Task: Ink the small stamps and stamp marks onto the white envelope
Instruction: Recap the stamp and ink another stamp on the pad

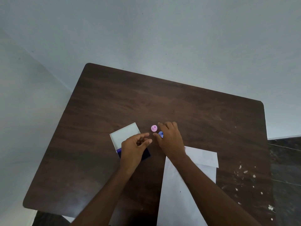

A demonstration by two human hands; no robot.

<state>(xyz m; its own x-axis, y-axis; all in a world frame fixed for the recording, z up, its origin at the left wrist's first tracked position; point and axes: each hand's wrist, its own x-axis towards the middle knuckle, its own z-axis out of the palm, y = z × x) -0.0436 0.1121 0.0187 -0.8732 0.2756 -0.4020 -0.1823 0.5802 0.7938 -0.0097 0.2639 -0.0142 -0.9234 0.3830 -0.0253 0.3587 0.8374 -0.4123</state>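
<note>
A small pink stamp point(154, 128) stands on the dark wooden table point(162, 103). Just right of it is a small blue stamp point(161, 134), and my right hand point(170, 139) closes its thumb and fingers around it. My left hand point(135, 147) hovers over the ink pad point(147, 154), fingers loosely curled and holding nothing. The pad's white lid point(124, 135) stands open behind that hand. A long white envelope point(187, 185) lies on the table at the near right, flap open, partly under my right forearm.
Pale flecks point(244, 173) are scattered over the table's right edge. A light wall rises behind the table. Dark floor point(285, 168) shows past the right edge.
</note>
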